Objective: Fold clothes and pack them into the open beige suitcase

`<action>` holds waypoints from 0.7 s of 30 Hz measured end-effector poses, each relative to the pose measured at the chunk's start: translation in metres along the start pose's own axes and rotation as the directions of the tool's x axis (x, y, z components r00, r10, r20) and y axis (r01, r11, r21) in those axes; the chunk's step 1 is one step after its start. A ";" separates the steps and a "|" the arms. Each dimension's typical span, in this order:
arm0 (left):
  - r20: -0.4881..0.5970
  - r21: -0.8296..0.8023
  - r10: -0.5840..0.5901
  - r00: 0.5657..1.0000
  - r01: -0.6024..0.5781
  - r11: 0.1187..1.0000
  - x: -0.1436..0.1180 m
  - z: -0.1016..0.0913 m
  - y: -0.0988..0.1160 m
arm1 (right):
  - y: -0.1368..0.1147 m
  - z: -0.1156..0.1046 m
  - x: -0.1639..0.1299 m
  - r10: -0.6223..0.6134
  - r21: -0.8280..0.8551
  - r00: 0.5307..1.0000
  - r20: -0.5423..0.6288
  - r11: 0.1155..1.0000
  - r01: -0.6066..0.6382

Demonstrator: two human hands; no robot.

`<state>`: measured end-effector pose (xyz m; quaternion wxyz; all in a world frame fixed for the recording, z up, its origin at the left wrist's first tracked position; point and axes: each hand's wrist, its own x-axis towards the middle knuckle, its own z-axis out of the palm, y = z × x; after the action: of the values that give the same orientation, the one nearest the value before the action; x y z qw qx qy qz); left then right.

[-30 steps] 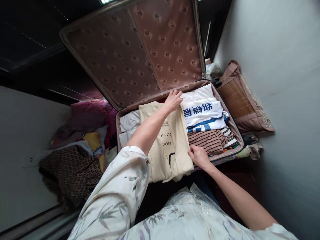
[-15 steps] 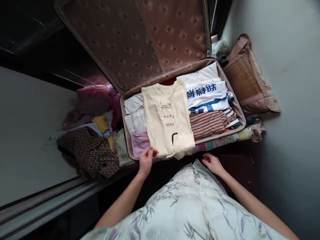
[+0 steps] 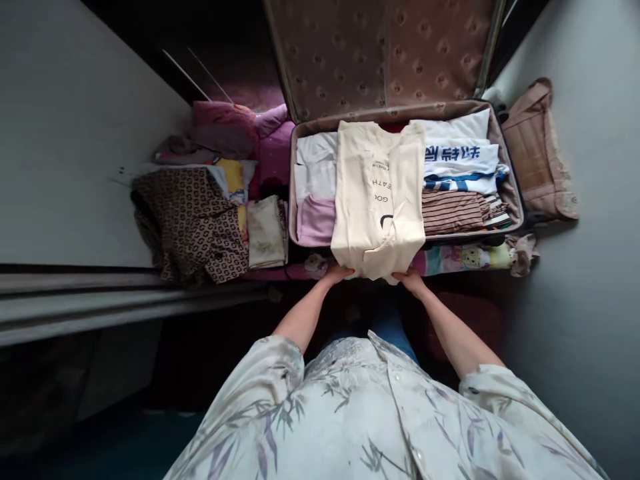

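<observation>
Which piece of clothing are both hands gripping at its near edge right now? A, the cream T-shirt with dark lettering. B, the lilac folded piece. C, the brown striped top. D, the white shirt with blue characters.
A: the left hand and right hand both hold the near hem of the cream T-shirt, which hangs over the front edge of the open suitcase.
</observation>
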<state>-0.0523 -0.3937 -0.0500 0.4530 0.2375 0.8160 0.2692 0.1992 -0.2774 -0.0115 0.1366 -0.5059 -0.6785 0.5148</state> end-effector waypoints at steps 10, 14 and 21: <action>0.034 -0.353 0.135 0.990 -0.115 0.929 -0.131 -0.014 -0.048 | 0.021 -0.025 -0.104 0.190 0.575 0.971 0.144 0.783 -0.239; -0.017 -0.388 0.207 0.978 -0.197 0.900 -0.160 -0.014 -0.047 | 0.002 -0.024 -0.131 0.245 0.658 0.969 0.036 0.724 -0.207; 0.067 -0.190 0.164 0.984 -0.148 0.971 -0.154 -0.026 -0.040 | -0.017 -0.014 -0.135 0.299 0.711 0.954 -0.013 0.674 -0.201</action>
<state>-0.0075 -0.5269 0.0293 0.4837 0.2691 0.7471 0.3681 0.2612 -0.3806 0.0538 0.2900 -0.5359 -0.3454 0.7137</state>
